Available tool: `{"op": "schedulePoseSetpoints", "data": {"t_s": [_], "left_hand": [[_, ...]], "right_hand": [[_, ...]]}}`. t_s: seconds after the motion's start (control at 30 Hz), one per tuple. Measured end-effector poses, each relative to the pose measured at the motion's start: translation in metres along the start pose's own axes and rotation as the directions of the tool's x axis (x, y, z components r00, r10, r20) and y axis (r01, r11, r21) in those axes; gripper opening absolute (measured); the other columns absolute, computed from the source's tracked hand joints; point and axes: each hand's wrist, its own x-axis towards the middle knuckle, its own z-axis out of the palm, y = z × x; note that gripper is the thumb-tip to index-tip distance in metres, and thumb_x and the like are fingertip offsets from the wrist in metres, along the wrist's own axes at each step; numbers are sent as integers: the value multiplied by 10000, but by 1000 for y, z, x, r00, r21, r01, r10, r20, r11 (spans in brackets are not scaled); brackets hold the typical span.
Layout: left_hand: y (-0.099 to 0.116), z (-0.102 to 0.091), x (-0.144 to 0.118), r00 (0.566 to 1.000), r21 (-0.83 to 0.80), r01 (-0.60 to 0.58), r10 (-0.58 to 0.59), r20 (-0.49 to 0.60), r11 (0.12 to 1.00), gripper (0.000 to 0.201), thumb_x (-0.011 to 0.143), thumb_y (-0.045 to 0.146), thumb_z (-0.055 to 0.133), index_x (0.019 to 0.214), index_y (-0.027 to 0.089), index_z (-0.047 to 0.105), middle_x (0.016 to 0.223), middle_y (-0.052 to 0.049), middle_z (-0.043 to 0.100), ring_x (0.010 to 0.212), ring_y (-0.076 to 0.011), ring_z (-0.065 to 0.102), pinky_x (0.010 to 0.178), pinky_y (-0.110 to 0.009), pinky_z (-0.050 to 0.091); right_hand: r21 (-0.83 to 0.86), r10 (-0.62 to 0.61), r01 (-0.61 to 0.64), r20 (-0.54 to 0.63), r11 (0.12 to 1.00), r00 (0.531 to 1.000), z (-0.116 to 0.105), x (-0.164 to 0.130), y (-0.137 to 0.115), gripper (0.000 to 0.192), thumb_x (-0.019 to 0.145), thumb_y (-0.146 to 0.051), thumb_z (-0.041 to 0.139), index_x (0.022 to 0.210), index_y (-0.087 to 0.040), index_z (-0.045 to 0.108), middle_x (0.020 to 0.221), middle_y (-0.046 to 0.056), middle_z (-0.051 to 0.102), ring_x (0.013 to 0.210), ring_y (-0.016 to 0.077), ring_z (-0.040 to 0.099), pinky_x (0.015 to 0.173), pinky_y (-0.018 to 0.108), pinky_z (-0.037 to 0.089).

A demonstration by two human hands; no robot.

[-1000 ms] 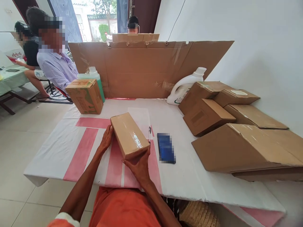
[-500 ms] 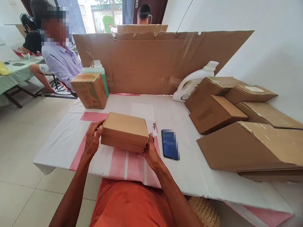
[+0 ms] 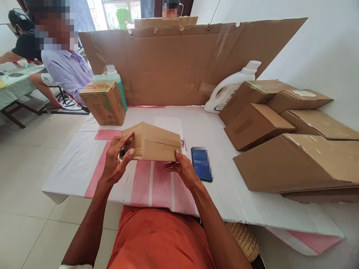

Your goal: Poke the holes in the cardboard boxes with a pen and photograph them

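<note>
Between my two hands is a small brown cardboard box [image 3: 158,144], tilted above the table so that a long side with a seam faces me. My left hand [image 3: 117,157] grips its left end, thumb on the near face and fingers over the upper edge. At the lower right corner my right hand [image 3: 185,168] holds the box, thumb on the front and fingers underneath. A dark object shows by my left palm; I cannot make out what it is. Just right of my right hand lies a dark blue phone [image 3: 202,164]. A pen behind the box is mostly hidden.
Several cardboard boxes [image 3: 291,160] are stacked on the right, with a white jug [image 3: 227,87] behind them. At the back left stand a printed carton [image 3: 102,104] and a green bottle [image 3: 122,91]. A cardboard panel [image 3: 168,67] closes off the far edge. A person [image 3: 66,74] sits at left.
The box has turned in my hands, from its top showing to a seamed side facing me. My left fingers have shifted onto its upper edge. The view has tipped slightly downward.
</note>
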Motion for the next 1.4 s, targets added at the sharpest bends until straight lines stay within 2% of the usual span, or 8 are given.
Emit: {"op": "schedulePoseSetpoints", "data": {"t_s": [0.23,0.47,0.67,0.87,1.0,1.13,1.27,1.4], "left_hand": [[-20,13,38,1000,16,-10,9,24,1000,556,1055,707,520,1320,278,755,1599,-133,523,1578,-355,408,1315,-563,346],[-5,32,38,998,-29,-49,50,49,998,476,1080,596,564,1410,277,691,1443,-115,648,1449,-315,547,1281,-512,415],[-5,48,48,969,-407,120,-197,-151,906,768,928,748,712,1510,266,576,1563,-132,620,1353,-304,667,1103,-400,574],[-5,26,81,907,-453,354,-182,380,818,622,832,611,881,1283,190,799,1230,-115,815,1145,-313,774,934,-362,638],[14,36,88,865,-414,328,-93,493,849,554,857,594,859,1248,202,839,1242,-108,817,1145,-318,772,911,-363,646],[37,55,92,820,-410,280,6,572,868,488,882,575,840,1209,212,859,1224,-99,820,1077,-296,792,886,-359,652],[37,60,86,879,-430,276,-45,475,860,536,930,663,764,1151,183,856,1188,-119,834,1069,-303,798,930,-402,653],[27,70,37,953,-494,292,-209,218,819,656,1032,741,552,1315,192,774,1353,-155,775,1274,-347,737,1087,-505,602]], "right_hand": [[-19,-28,26,-89,999,996,-13,41,0,724,842,-881,703,1104,-206,678,895,131,790,847,333,811,585,408,663],[-41,-22,16,-162,999,986,-19,72,1,590,961,-815,540,959,-235,647,812,81,730,730,266,771,598,363,616],[-215,87,-89,-18,973,996,-16,39,1,395,963,-574,567,866,-225,724,668,42,727,598,213,700,555,322,575],[-502,107,-128,-71,855,992,-47,-16,-18,235,791,-410,743,672,-213,696,623,29,700,458,159,572,390,245,344],[-582,-329,132,-247,803,911,-45,-28,-79,398,954,-580,574,1047,-237,751,1069,85,787,926,244,728,685,327,556],[-762,-494,313,-10,566,869,-4,-41,-120,551,894,-743,699,1162,-265,758,1241,102,784,1105,326,730,900,445,572],[-909,-333,161,26,383,942,7,-50,-117,524,851,-771,761,940,-255,743,879,80,786,742,268,699,662,358,508],[-902,-355,47,-120,429,927,-16,-64,-107,551,889,-807,687,862,-257,685,769,68,745,635,236,646,553,322,432]]}}
